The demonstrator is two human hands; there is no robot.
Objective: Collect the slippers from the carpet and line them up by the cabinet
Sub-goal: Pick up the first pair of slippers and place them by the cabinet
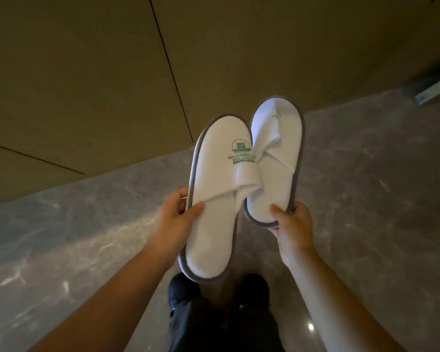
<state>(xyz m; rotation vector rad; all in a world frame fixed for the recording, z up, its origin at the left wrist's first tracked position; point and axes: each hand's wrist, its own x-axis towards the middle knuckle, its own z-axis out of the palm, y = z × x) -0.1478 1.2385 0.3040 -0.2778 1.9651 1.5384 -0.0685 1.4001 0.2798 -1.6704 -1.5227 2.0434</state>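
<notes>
Two white slippers with grey trim are held up in front of me, side by side, toes pointing away. My left hand [178,214] grips the left slipper [214,224] at its side, thumb on the insole; this slipper has a green logo on its upper. My right hand [291,224] grips the heel of the right slipper [277,153], whose upper is folded and creased. The two slippers touch along their inner edges. Ahead stands the brown wooden cabinet [87,85], its panels meeting the floor.
Below me is a glossy grey marble floor [366,186], with my dark trousers and shoes [219,313] at the bottom. A pale metal piece [434,91] sits at the cabinet's base on the far right.
</notes>
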